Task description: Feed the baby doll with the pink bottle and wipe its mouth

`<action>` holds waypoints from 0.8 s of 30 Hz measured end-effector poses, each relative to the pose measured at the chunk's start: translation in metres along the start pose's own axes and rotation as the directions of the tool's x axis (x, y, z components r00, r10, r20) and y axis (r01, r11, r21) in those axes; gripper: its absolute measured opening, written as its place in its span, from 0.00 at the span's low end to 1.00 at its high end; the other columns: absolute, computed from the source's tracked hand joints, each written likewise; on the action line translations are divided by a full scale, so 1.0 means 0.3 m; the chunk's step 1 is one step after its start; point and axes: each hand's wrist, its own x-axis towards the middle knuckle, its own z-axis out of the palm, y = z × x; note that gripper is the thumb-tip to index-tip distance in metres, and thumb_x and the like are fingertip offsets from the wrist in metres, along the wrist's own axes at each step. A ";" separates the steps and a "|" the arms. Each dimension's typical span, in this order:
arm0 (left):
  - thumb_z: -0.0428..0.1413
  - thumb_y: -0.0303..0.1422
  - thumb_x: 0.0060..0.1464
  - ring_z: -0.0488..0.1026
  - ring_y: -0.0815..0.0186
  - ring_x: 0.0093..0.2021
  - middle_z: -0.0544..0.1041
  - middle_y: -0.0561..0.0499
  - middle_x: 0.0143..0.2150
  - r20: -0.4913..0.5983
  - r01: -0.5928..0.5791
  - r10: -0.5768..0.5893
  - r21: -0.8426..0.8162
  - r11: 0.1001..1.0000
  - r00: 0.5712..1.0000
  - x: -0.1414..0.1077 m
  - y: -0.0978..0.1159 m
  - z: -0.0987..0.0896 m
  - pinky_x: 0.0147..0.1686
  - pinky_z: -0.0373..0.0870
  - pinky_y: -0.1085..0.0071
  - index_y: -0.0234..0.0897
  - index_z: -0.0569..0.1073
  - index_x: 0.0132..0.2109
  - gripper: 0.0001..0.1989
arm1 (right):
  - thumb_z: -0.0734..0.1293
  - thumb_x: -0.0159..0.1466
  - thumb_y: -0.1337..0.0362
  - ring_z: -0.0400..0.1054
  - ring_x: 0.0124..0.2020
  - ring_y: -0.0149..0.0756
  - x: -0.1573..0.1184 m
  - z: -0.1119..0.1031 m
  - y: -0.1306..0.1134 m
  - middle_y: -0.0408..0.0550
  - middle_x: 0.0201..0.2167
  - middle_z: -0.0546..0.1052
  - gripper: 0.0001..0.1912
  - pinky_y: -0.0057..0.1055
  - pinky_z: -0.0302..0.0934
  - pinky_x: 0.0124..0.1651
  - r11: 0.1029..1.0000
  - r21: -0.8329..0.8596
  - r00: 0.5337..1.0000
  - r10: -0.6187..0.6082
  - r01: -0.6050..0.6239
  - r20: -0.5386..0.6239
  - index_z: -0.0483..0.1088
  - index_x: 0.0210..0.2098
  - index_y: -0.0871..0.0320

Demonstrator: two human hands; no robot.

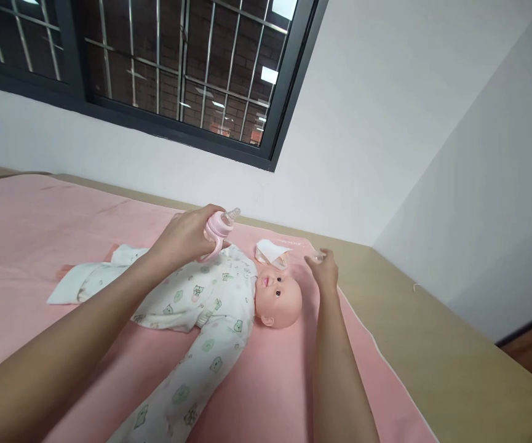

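Left hand (190,232) holds a bottle (218,227), right hand (326,271) apparently a clear cap (317,256).

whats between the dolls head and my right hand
Just a bare, shadowed strip of the pink sheet between the doll's head and your right hand, as the head view shows.

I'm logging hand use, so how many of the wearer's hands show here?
2: the left hand, gripping a pink bottle over the doll's torso, and the right hand, beyond the doll's head, holding a small clear item. Neither is hidden.
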 end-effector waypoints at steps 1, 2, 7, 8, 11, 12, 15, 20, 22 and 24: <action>0.60 0.38 0.44 0.73 0.57 0.36 0.79 0.53 0.35 -0.024 -0.023 0.024 0.029 0.999 0.999 0.004 -0.006 0.003 0.32 0.62 0.69 0.44 0.71 0.47 0.21 | 0.68 0.55 0.57 0.69 0.50 0.43 0.000 0.029 0.030 0.56 0.49 0.74 0.31 0.32 0.60 0.46 0.999 -0.028 0.999 0.034 -0.033 0.037 0.61 0.57 0.58; 0.60 0.39 0.44 0.73 0.56 0.37 0.78 0.52 0.34 -0.047 -0.039 0.042 0.053 0.998 0.998 0.008 -0.012 0.005 0.33 0.62 0.68 0.43 0.71 0.45 0.20 | 0.68 0.56 0.58 0.69 0.51 0.43 -0.003 0.057 0.055 0.55 0.50 0.74 0.31 0.32 0.61 0.46 0.997 -0.059 0.996 0.059 -0.055 0.068 0.61 0.57 0.57; 0.61 0.47 0.43 0.72 0.56 0.36 0.77 0.51 0.35 -0.098 0.054 -0.048 0.051 0.997 0.994 0.025 -0.049 0.012 0.30 0.60 0.69 0.42 0.69 0.42 0.21 | 0.67 0.56 0.58 0.69 0.52 0.46 -0.027 0.150 0.117 0.55 0.51 0.74 0.30 0.36 0.62 0.47 0.980 -0.167 0.980 0.136 -0.111 0.148 0.62 0.57 0.55; 0.61 0.49 0.42 0.72 0.55 0.36 0.77 0.51 0.35 -0.106 0.084 -0.078 0.050 0.995 0.991 0.032 -0.058 0.018 0.30 0.60 0.69 0.43 0.68 0.43 0.23 | 0.67 0.56 0.58 0.69 0.53 0.47 -0.028 0.158 0.122 0.56 0.51 0.73 0.30 0.37 0.62 0.47 0.979 -0.171 0.979 0.140 -0.114 0.150 0.62 0.57 0.56; 0.62 0.50 0.41 0.74 0.54 0.38 0.77 0.50 0.37 -0.102 0.139 -0.134 0.052 0.989 0.986 0.072 -0.093 0.055 0.31 0.61 0.68 0.43 0.67 0.46 0.27 | 0.66 0.58 0.56 0.68 0.54 0.48 -0.029 0.165 0.133 0.57 0.52 0.73 0.30 0.38 0.62 0.47 0.978 -0.172 0.977 0.145 -0.118 0.156 0.61 0.58 0.56; 0.62 0.50 0.41 0.74 0.53 0.39 0.78 0.50 0.38 -0.086 0.148 -0.143 0.050 0.988 0.986 0.093 -0.109 0.073 0.32 0.62 0.68 0.43 0.67 0.47 0.28 | 0.66 0.58 0.55 0.68 0.54 0.48 -0.028 0.166 0.135 0.57 0.52 0.73 0.30 0.38 0.62 0.47 0.978 -0.170 0.976 0.147 -0.119 0.162 0.60 0.58 0.55; 0.64 0.48 0.38 0.74 0.53 0.43 0.78 0.49 0.41 -0.009 0.166 -0.166 0.029 0.986 0.986 0.167 -0.166 0.140 0.32 0.63 0.69 0.42 0.65 0.48 0.31 | 0.65 0.59 0.49 0.68 0.54 0.49 -0.028 0.163 0.136 0.59 0.53 0.73 0.34 0.38 0.62 0.47 0.980 -0.155 0.970 0.152 -0.123 0.191 0.58 0.60 0.56; 0.66 0.41 0.35 0.75 0.55 0.45 0.78 0.47 0.44 0.112 0.258 -0.262 0.050 0.965 0.958 0.271 -0.256 0.255 0.32 0.66 0.71 0.40 0.65 0.44 0.29 | 0.49 0.66 0.42 0.66 0.56 0.50 -0.036 0.159 0.126 0.61 0.55 0.71 0.34 0.40 0.60 0.50 0.985 -0.061 0.970 0.167 -0.159 0.174 0.59 0.60 0.59; 0.66 0.37 0.35 0.76 0.56 0.42 0.78 0.48 0.41 0.140 0.283 -0.289 0.058 0.957 0.947 0.295 -0.281 0.294 0.31 0.66 0.71 0.39 0.65 0.43 0.27 | 0.45 0.66 0.42 0.65 0.57 0.50 -0.040 0.159 0.125 0.60 0.56 0.70 0.35 0.40 0.59 0.50 0.985 -0.028 0.972 0.175 -0.172 0.155 0.60 0.59 0.59; 0.64 0.34 0.35 0.77 0.58 0.39 0.78 0.48 0.38 0.157 0.307 -0.312 0.060 0.950 0.937 0.309 -0.300 0.326 0.30 0.66 0.72 0.38 0.65 0.42 0.25 | 0.43 0.66 0.42 0.65 0.57 0.50 -0.042 0.161 0.126 0.60 0.57 0.69 0.36 0.40 0.59 0.50 0.984 -0.003 0.975 0.177 -0.179 0.133 0.60 0.59 0.59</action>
